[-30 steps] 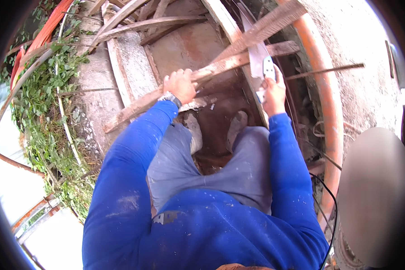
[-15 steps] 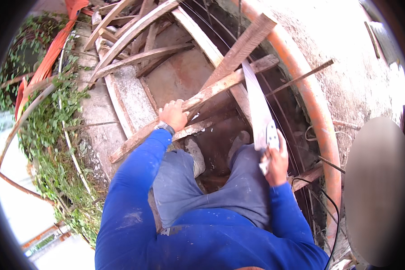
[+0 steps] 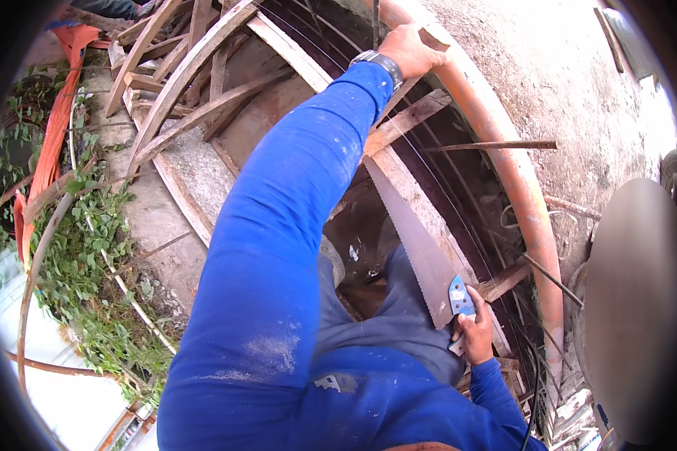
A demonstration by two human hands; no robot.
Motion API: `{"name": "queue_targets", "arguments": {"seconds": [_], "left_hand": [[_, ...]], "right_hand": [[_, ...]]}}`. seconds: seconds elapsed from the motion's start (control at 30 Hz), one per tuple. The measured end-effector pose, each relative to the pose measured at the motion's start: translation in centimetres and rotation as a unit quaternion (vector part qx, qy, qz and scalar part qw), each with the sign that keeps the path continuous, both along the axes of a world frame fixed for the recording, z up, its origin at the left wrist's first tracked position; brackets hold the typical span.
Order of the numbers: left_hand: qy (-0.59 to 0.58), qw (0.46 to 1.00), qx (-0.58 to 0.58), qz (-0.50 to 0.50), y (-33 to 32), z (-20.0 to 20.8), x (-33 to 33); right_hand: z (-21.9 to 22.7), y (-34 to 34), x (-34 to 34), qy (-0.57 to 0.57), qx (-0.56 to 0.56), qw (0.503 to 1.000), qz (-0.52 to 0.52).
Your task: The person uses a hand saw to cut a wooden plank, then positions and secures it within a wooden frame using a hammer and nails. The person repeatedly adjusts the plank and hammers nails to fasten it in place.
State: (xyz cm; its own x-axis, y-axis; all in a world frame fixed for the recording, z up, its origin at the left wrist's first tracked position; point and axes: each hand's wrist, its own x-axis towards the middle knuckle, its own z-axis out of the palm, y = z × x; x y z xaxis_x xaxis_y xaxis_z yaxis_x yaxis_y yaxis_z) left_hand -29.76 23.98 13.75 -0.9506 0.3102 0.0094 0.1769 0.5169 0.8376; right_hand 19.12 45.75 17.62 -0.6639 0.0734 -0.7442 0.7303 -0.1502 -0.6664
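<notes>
My left hand (image 3: 412,51) is stretched far forward, its fingers closed round the top end of a slanting wooden plank (image 3: 434,39). Below it a wooden beam (image 3: 410,122) crosses, partly hidden by my left sleeve. Close to my right thigh, my right hand (image 3: 475,331) grips a handsaw (image 3: 414,237) by its handle. The toothed edge of the blade faces left, and its tip points forward, close to the beam. A long pale timber (image 3: 436,218) runs alongside the blade's right side.
Several loose boards (image 3: 192,71) are stacked crosswise at the far left. An orange pipe (image 3: 496,143) curves along the right, with a metal rod (image 3: 496,145) jutting across it. Green plants (image 3: 98,248) and an orange cloth (image 3: 56,150) lie left. A blurred grey oval (image 3: 639,301) blocks the right edge.
My left hand has left the crossing beam and reached forward and right to the plank's top. The saw has come back toward my body, away from the beam's right part.
</notes>
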Motion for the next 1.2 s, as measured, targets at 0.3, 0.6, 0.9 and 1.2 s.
{"name": "queue_targets", "arguments": {"seconds": [0.3, 0.6, 0.9, 1.2], "left_hand": [[-0.071, 0.844, 0.451, 0.281, -40.9, 3.9, 14.1], [-0.058, 0.765, 0.484, 0.421, -41.2, 1.6, 20.2], [-0.051, 0.744, 0.543, 0.386, -37.7, 3.0, 25.3], [0.006, 0.728, 0.587, 0.353, -33.1, 11.2, 31.4]], "right_hand": [[1.0, -1.0, -3.7, -0.034, -0.036, 0.993, 0.110], [1.3, -0.8, -5.1, -0.041, -0.021, 0.988, 0.145], [-1.2, -0.8, -3.5, 0.045, -0.002, 0.976, 0.212], [-2.6, -1.7, -0.2, 0.162, 0.023, 0.954, 0.251]]}}
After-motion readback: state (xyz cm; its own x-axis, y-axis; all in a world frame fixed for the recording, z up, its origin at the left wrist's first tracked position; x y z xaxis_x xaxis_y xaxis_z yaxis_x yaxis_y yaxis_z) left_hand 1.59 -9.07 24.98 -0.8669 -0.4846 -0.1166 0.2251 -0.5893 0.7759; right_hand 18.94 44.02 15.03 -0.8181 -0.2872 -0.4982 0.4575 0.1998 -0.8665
